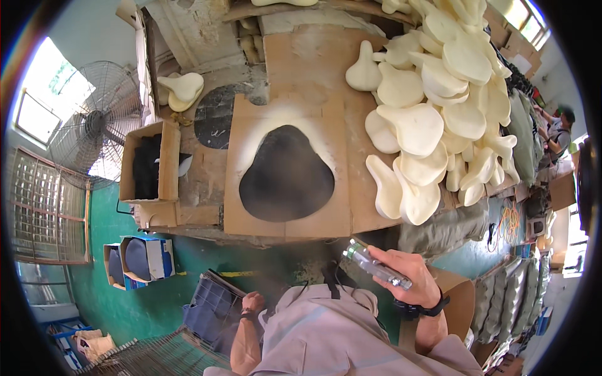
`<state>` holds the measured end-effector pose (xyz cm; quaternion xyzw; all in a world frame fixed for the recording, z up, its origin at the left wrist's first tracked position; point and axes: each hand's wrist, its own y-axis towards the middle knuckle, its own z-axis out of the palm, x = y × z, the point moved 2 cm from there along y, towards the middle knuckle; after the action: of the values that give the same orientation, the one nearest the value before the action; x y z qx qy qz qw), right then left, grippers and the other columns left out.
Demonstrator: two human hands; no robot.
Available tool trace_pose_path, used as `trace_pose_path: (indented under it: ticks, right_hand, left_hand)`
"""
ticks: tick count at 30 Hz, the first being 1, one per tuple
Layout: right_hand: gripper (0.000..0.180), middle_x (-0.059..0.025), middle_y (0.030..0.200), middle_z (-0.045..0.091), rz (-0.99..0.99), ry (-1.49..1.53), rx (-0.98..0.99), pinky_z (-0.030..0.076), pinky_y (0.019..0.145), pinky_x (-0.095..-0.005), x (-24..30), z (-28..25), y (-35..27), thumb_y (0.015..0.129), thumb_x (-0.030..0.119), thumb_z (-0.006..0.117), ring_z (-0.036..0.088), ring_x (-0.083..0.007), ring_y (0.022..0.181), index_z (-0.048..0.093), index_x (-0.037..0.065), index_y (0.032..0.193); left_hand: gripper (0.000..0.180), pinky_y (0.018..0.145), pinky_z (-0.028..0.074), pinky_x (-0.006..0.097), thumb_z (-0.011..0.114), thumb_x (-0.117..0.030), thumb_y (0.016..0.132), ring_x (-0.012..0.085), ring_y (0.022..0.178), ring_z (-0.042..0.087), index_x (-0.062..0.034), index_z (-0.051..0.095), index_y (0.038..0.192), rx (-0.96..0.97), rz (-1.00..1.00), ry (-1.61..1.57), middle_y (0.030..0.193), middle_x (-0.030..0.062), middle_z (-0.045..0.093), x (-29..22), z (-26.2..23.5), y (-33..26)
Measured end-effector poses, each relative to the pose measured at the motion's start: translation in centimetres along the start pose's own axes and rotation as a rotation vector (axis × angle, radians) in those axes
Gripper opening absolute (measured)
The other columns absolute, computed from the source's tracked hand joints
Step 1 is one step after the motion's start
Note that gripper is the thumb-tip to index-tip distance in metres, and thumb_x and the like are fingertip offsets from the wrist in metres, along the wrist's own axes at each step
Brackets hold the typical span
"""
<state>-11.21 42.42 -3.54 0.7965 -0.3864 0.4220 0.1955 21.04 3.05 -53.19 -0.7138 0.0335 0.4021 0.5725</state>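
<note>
My right hand (411,273) is wrapped round a metal spray gun (376,266) with a green ring near its front, held just off the table's front edge. In front of it, on a cardboard sheet (342,203), lies a flat black saddle-shaped piece (287,178), narrow end away from me. A pale whitish band edges its upper outline, and its surface looks hazy. Down at my left side hangs my left hand (253,302), fingers curled in, with nothing visible in them. It is near a blue plastic crate (210,301).
Cream foam saddle pads (414,128) are heaped on the table's right side. At the left stand an open carton (168,160) of black pieces and a wire fan (94,122). Boxes with dark pads (138,258) sit lower left. Another person (557,135) is far right.
</note>
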Motion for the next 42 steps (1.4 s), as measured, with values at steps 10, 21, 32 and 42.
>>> trace_pose_path:
  ticks: [10, 21, 32, 42]
  right_hand:
    - [0.061, -0.0168, 0.096, 0.070, 0.093, -0.075, -0.134, 0.053, 0.071, -0.0338, 0.5, -0.5, -2.3, 0.076, -0.005, 0.074, 0.068, -0.0308, 0.078, 0.059, 0.002, 0.135]
    - [0.065, -0.0173, 0.096, 0.069, 0.050, -0.032, -0.013, 0.054, 0.072, -0.0378, 0.3, 1.1, -3.3, 0.072, -0.008, 0.070, 0.067, -0.0337, 0.079, 0.059, 0.002, 0.135]
    - [0.060, -0.0184, 0.097, 0.070, 0.141, -0.042, -0.228, 0.053, 0.075, -0.0346, 0.5, 0.3, -3.0, 0.076, -0.005, 0.074, 0.068, -0.0335, 0.081, 0.059, 0.001, 0.134]
    - [0.063, -0.0178, 0.097, 0.070, 0.130, -0.049, -0.163, 0.054, 0.074, -0.0357, 0.9, -0.7, -3.3, 0.074, -0.005, 0.075, 0.069, -0.0328, 0.083, 0.060, 0.002, 0.135]
  left_hand:
    - [0.036, 0.059, 0.055, 0.036, 0.062, -0.004, 0.091, 0.0234, 0.068, 0.065, 0.0082, 0.056, 0.124, -0.008, 0.022, 0.042, 0.081, 0.0098, 0.064, 2.1, -0.1, -0.2]
    - [0.017, 0.063, 0.052, 0.031, 0.068, -0.017, 0.082, 0.0203, 0.072, 0.065, -0.0071, 0.068, 0.096, 0.119, 0.230, 0.158, 0.079, 0.0035, 0.067, 1.5, 0.3, 3.3]
    - [0.025, 0.082, 0.057, 0.031, 0.065, -0.019, 0.083, 0.0253, 0.092, 0.071, -0.0048, 0.072, 0.102, 0.066, 0.345, 0.852, 0.098, 0.0099, 0.074, 1.9, 0.2, 3.2]
    - [0.032, 0.087, 0.055, 0.035, 0.064, -0.028, 0.084, 0.0289, 0.098, 0.071, -0.0083, 0.075, 0.107, 0.160, 0.439, 1.012, 0.104, 0.0130, 0.075, 2.6, -1.2, 4.2]
